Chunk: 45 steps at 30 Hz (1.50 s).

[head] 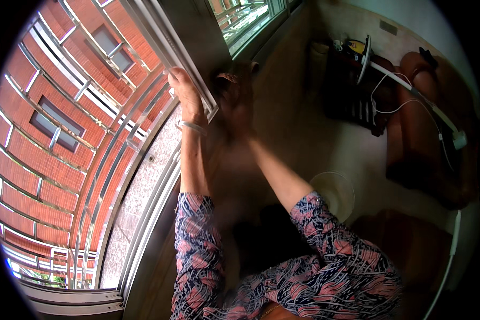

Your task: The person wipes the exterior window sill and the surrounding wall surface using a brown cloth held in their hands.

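Observation:
At the upper middle, my left hand [186,92] touches the edge of a metal sliding window frame [170,44], with its thumb side on the outer face. A light bracelet circles that wrist. Deep in shadow to its right, my right hand [238,108] is raised close to the dark inner side of the window; its fingers and anything in them are too dark to make out. Below my left hand runs the metal window track [154,204], beside a speckled stone sill [132,216]. Both forearms reach up from patterned sleeves.
Outside stand metal window bars [90,176] before a red brick wall. Inside, on the right, are a brown sofa [408,140], a white pedestal fan [366,60] with a looping white cable, and a translucent bucket [336,192] on the floor. Another window [248,24] is at the top.

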Available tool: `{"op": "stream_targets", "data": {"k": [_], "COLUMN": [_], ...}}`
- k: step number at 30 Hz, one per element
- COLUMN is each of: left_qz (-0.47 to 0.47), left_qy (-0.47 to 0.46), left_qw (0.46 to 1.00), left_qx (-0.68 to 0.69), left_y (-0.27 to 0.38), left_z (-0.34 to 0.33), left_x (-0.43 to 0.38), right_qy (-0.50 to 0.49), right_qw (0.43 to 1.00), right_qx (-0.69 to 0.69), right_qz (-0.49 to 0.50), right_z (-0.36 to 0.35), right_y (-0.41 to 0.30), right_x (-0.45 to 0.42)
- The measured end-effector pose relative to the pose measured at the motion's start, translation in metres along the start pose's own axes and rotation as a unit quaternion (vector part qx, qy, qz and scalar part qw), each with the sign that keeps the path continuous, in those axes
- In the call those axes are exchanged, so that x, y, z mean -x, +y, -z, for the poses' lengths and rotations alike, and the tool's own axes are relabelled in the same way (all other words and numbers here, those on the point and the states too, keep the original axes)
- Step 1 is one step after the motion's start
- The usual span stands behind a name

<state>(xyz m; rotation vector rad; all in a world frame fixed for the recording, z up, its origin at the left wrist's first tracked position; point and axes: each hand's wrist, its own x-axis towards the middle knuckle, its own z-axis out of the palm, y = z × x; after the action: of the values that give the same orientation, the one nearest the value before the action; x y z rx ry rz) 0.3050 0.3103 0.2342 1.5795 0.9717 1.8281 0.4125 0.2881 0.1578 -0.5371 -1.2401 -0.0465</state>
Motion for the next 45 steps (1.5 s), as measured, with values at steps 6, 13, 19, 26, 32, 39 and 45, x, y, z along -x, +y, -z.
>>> {"op": "stream_targets", "data": {"k": [6, 13, 19, 26, 32, 39, 45], "left_qz": [0.021, 0.013, 0.024, -0.023, 0.003, -0.078, -0.094], "left_qy": [0.149, 0.115, 0.113, 0.096, -0.102, -0.026, 0.132], "left_qw": [0.965, 0.970, 0.973, 0.976, 0.967, 0.882, 0.791], "left_qx": [-0.216, -0.213, -0.198, -0.196, -0.234, -0.464, -0.590], "left_y": [0.023, 0.050, 0.059, 0.010, 0.024, 0.105, 0.116], "left_z": [-0.012, -0.010, -0.012, 0.021, 0.075, 0.161, 0.215], "left_x": [0.022, 0.037, 0.047, 0.044, 0.050, 0.163, 0.251], "right_qy": [0.052, 0.113, 0.103, 0.010, -0.055, 0.019, -0.066], "right_qw": [0.993, 0.983, 0.979, 0.996, 0.977, 0.987, 0.998], "right_qx": [0.080, 0.142, 0.115, 0.050, -0.148, -0.083, 0.019], "right_qz": [-0.076, -0.002, 0.134, -0.079, -0.146, -0.140, 0.000], "right_z": [-0.016, 0.000, 0.025, -0.006, -0.031, -0.029, -0.032], "right_y": [0.041, 0.113, 0.148, 0.067, 0.008, -0.043, -0.072], "right_x": [-0.023, -0.105, -0.141, -0.034, 0.030, 0.081, 0.108]}}
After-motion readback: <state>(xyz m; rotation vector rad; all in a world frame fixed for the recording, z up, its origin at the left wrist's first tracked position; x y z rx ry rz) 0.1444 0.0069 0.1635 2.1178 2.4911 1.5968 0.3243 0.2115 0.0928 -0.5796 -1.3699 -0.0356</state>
